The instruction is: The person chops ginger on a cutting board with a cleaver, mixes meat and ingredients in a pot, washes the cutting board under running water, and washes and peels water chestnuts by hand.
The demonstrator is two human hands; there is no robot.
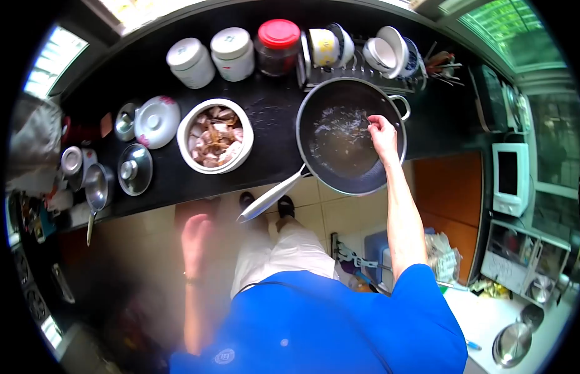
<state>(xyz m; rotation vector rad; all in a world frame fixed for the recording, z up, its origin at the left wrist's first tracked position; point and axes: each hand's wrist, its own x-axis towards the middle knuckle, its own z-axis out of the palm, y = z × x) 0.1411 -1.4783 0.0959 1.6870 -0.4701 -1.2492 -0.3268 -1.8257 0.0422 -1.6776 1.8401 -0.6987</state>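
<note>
A large dark pan [340, 163] with a long silver handle rests on the black counter, with cloudy liquid and small bits inside. Over the pan's right part is my right hand [382, 134], its fingers pinched together; what they hold, if anything, is too small to make out. My left hand [196, 230] hangs in front of the counter's edge, hazy and blurred, touching nothing that I can see. To the pan's left stands a white pot [245, 156] full of pieces of raw-looking meat [216, 138].
Behind are two white canisters [232, 53], a red-lidded jar [279, 47] and a dish rack [365, 76] with bowls. Lids [158, 121] and a small saucepan [98, 187] lie at the left. A white appliance [510, 177] stands at the right.
</note>
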